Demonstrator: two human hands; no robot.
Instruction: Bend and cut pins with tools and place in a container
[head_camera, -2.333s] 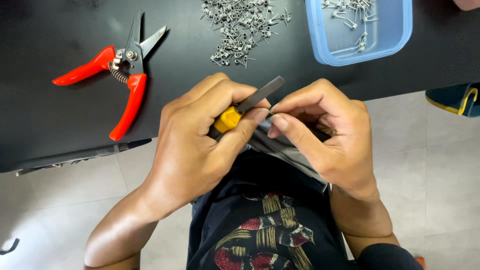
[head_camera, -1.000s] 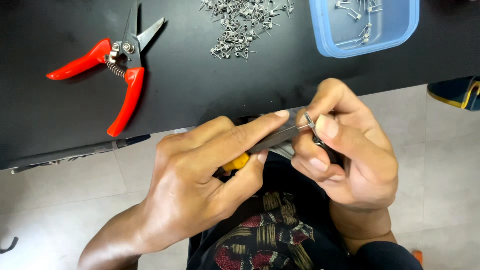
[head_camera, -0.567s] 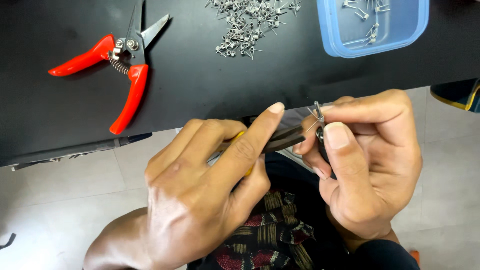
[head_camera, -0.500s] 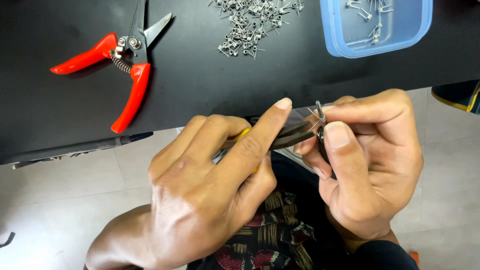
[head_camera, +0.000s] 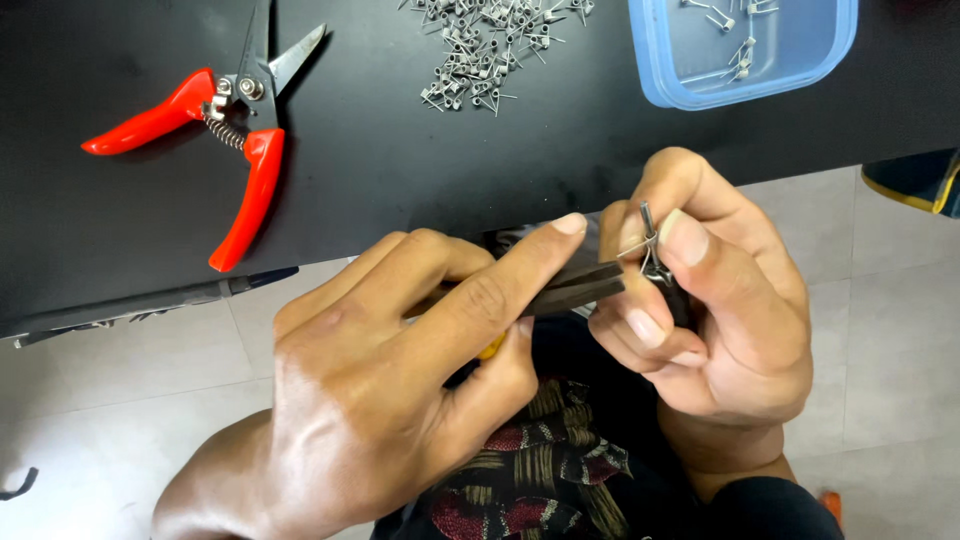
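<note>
Head view:
- I see the left hand (head_camera: 400, 400) wrapped around dark pliers (head_camera: 575, 290) with a yellow-tipped grip, forefinger laid along the top; the nose meets a small metal spring piece (head_camera: 650, 255).
- The right hand (head_camera: 720, 310) pinches that piece between thumb and fingers, just off the front edge of the black surface (head_camera: 400, 160), above the lap.
- My judgement on the step: keep the pinch firm and low on the piece, keep the plier nose square to the wire leg, and squeeze gently so the leg does not slip or twist.
- Count: one pair of pliers, one piece in hand.
- One pair of red-handled snips (head_camera: 225, 130), lying open on the surface, well apart from the hands.
- One heap of loose spring pieces (head_camera: 490, 55); too many and too small to count.
- One blue tray (head_camera: 745, 50) with a few pieces inside; I cannot tell exactly how many.
</note>
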